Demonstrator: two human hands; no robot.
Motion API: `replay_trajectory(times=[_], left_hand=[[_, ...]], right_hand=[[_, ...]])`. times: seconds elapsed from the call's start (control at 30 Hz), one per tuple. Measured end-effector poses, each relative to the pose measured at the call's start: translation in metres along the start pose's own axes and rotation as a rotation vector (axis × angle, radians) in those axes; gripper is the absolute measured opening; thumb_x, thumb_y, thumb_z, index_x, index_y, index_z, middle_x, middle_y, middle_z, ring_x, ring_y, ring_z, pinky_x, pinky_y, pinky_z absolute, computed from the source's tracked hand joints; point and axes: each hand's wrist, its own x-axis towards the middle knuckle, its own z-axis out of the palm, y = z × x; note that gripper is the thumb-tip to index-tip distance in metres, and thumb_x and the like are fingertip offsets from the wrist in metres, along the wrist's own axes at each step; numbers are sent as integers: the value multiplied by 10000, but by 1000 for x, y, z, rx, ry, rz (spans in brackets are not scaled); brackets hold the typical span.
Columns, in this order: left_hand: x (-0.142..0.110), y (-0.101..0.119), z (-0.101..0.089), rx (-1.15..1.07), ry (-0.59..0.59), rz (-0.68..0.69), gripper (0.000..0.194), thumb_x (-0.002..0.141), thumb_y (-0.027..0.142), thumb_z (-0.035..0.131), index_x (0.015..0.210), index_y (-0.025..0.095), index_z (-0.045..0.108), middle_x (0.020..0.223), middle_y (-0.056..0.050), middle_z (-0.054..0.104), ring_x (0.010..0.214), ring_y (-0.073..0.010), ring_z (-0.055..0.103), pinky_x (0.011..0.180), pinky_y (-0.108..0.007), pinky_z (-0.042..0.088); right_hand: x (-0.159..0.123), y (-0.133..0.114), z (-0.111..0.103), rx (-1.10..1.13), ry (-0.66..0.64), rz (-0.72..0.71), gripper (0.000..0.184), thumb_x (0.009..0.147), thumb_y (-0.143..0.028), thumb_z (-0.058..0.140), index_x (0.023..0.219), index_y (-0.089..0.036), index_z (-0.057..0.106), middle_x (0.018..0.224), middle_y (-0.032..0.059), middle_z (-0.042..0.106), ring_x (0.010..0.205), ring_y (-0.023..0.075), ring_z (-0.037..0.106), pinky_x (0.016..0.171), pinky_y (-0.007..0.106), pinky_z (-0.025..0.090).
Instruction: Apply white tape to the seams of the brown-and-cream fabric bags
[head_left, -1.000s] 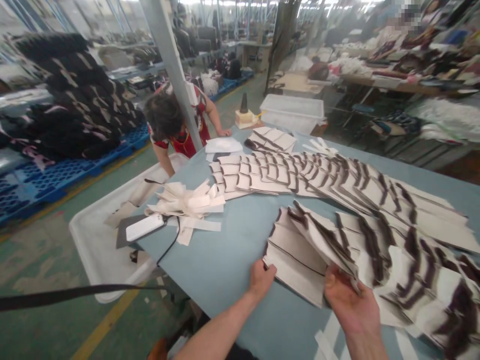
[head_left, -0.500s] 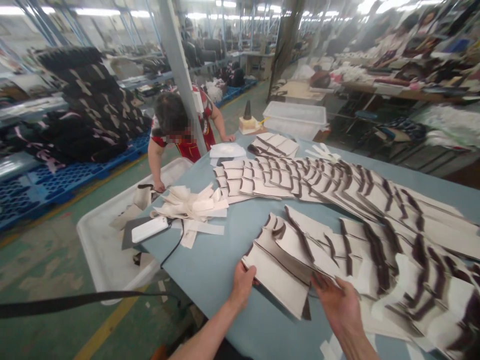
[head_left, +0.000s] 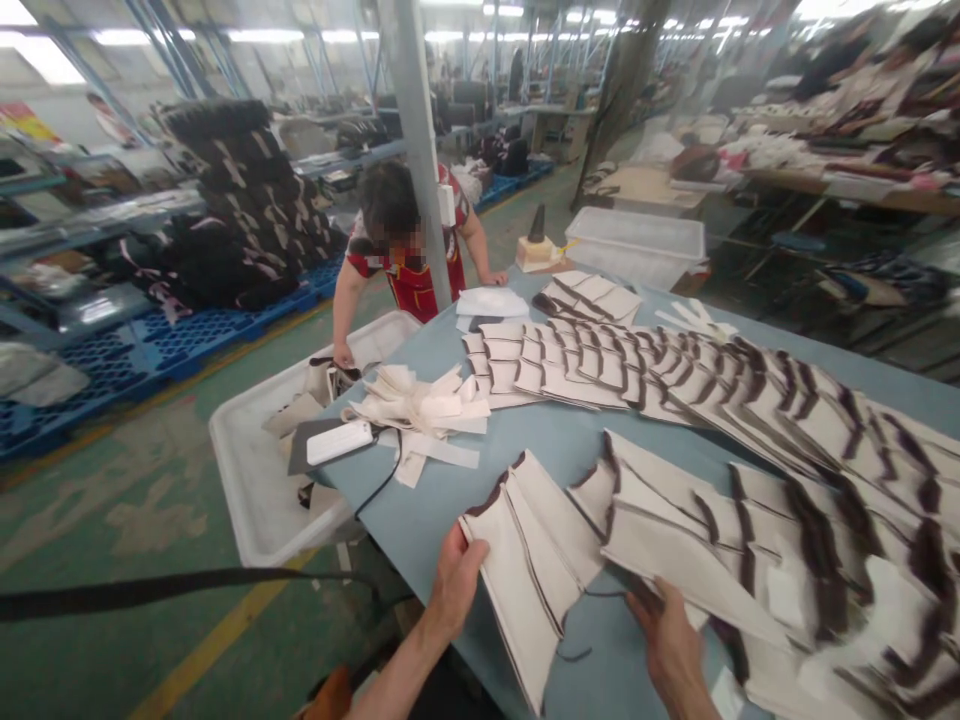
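My left hand [head_left: 456, 580] pinches the near-left edge of a cream fabric panel [head_left: 525, 545] with dark brown edging and seams. This panel slants down toward the table's front edge, and a dark loose strip trails by its lower right side. To the right, my right hand [head_left: 669, 635] closes thumb and fingers on the dark lower edge of another cream panel [head_left: 667, 550]. That one lies at the left end of an overlapping row of similar panels [head_left: 780, 530]. The two hands are apart, with bare blue-green tabletop [head_left: 600, 640] showing between them.
Behind lies a second long row of cream panels [head_left: 585, 365]. A pile of pale strips [head_left: 420, 400] and a white phone-like object [head_left: 339, 441] sit at the left edge. A co-worker [head_left: 397, 230] leans over a white bin [head_left: 251, 500] beside a grey post [head_left: 420, 150].
My left hand has shifted slightly left, and its panel has swung to a steeper slant, separated from the row. My right hand has moved down a little. The view has turned left.
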Motion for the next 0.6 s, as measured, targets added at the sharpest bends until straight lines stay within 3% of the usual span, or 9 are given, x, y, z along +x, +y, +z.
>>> replay_trajectory(times=[0.1, 0.27, 0.47, 0.6], left_hand=[[-15, 22, 0, -19, -63, -1, 473, 749, 396, 768, 1167, 181, 819, 1118, -101, 849, 1062, -353, 757, 941, -410, 606], [-32, 53, -5, -34, -187, 5, 546, 750, 545, 794, 1150, 175, 829, 1076, -130, 839, 1061, -383, 749, 874, -407, 620], [-32, 72, -8, -47, -291, 62, 590, 767, 606, 808, 1159, 164, 820, 1037, -120, 822, 995, -352, 728, 872, -393, 600], [-32, 76, -11, -56, -314, 87, 539, 789, 579, 803, 1127, 160, 818, 1013, -120, 821, 947, -336, 724, 848, -387, 593]], right_hand=[[-7, 22, 8, -38, 94, 39, 232, 846, -190, 754, 1040, -218, 632, 816, -21, 781, 607, 163, 733, 535, 235, 615], [-20, 22, 18, -82, 65, 111, 297, 735, -248, 755, 1005, -237, 632, 786, -3, 819, 535, 162, 709, 500, 231, 596], [-49, 30, 30, -101, 55, 131, 217, 798, -334, 711, 985, -249, 641, 852, 4, 808, 683, 169, 770, 631, 259, 644], [-83, 49, 34, -185, 6, 141, 265, 826, -419, 744, 992, -222, 681, 983, 84, 822, 820, 233, 804, 690, 337, 667]])
